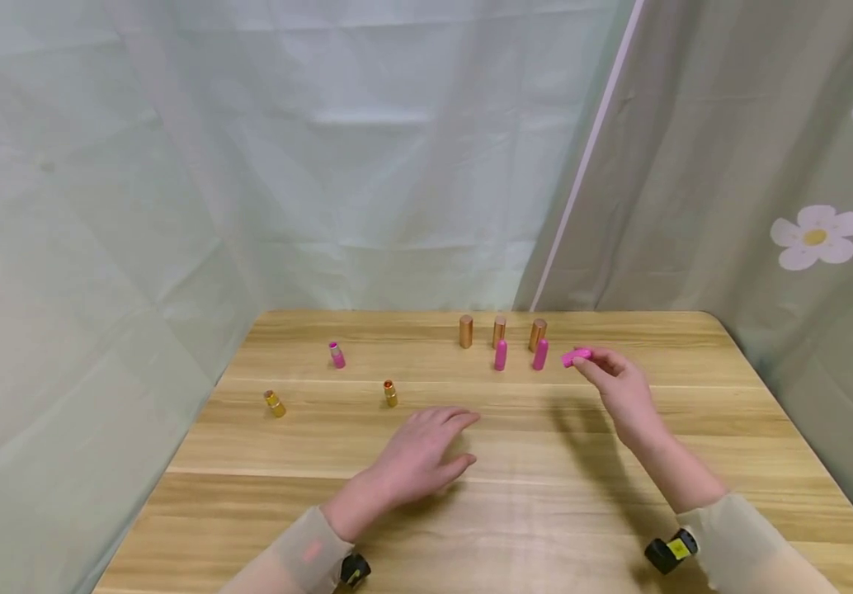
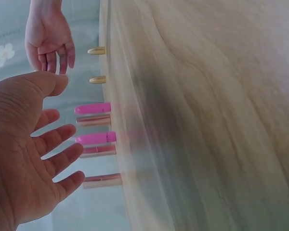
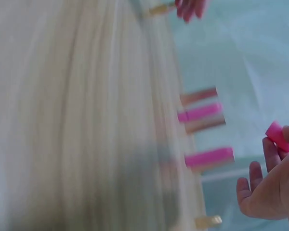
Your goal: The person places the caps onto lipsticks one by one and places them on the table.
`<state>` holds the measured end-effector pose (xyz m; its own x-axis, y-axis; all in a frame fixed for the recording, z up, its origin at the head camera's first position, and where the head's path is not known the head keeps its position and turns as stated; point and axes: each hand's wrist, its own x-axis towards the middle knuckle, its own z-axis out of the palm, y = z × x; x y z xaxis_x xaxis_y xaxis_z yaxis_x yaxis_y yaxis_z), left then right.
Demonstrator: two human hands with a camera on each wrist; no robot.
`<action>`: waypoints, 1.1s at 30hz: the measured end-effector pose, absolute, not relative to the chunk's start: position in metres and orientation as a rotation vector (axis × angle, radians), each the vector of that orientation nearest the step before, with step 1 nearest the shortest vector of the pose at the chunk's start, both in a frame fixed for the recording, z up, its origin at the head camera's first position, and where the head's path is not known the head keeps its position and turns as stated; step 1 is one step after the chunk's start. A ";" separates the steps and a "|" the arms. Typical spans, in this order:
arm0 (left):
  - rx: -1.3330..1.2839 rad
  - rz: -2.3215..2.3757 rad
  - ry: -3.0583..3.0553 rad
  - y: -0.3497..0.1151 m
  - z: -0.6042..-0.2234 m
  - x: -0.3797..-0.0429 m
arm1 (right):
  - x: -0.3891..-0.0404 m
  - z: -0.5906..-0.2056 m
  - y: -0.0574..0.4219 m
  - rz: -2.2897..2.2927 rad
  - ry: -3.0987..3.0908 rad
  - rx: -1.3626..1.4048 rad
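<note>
Between thumb and fingers, my right hand (image 1: 625, 398) pinches a pink lipstick cap (image 1: 577, 356), held tilted above the table's right half. To its left, two more pink caps (image 1: 500, 355) stand upright, round ends up. Behind them is a row of three copper-coloured cylinders (image 1: 466, 332). My left hand (image 1: 421, 455) hovers over the middle of the table, fingers spread and holding nothing. Nearest to it is a gold lipstick tube (image 1: 390, 394) with a red top. Two small gold pieces (image 2: 98, 79) show in the left wrist view; my right hand hides them in the head view.
Farther left on the wooden table (image 1: 248, 503) stand a pink and silver lipstick tube (image 1: 336, 355) and another gold tube (image 1: 275, 404). Pale curtains (image 1: 397, 165) hang right behind the table's back edge and along its sides.
</note>
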<state>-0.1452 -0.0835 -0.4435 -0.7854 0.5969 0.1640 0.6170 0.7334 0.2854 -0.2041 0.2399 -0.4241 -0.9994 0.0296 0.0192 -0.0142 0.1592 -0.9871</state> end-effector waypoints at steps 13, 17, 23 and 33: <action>-0.972 -0.545 -2.832 -0.093 -0.443 -0.145 | -0.194 -0.445 0.204 2.670 -1.932 -0.348; -0.956 -0.586 -2.800 -0.100 -0.439 -0.147 | -0.192 -0.453 0.201 2.660 -1.978 -0.387; -0.784 -0.700 -2.754 -0.125 -0.424 -0.159 | -0.191 -0.458 0.199 2.622 -2.020 -0.385; -0.205 -1.082 -2.602 -0.190 -0.404 -0.202 | -0.191 -0.466 0.196 2.623 -1.985 -0.434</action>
<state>-0.2019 -0.1902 -0.4042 -0.9401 0.0109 0.3408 0.2493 0.7039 0.6651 -0.1909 0.1963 -0.4659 -0.9506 0.0166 -0.3101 0.2939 -0.2742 -0.9156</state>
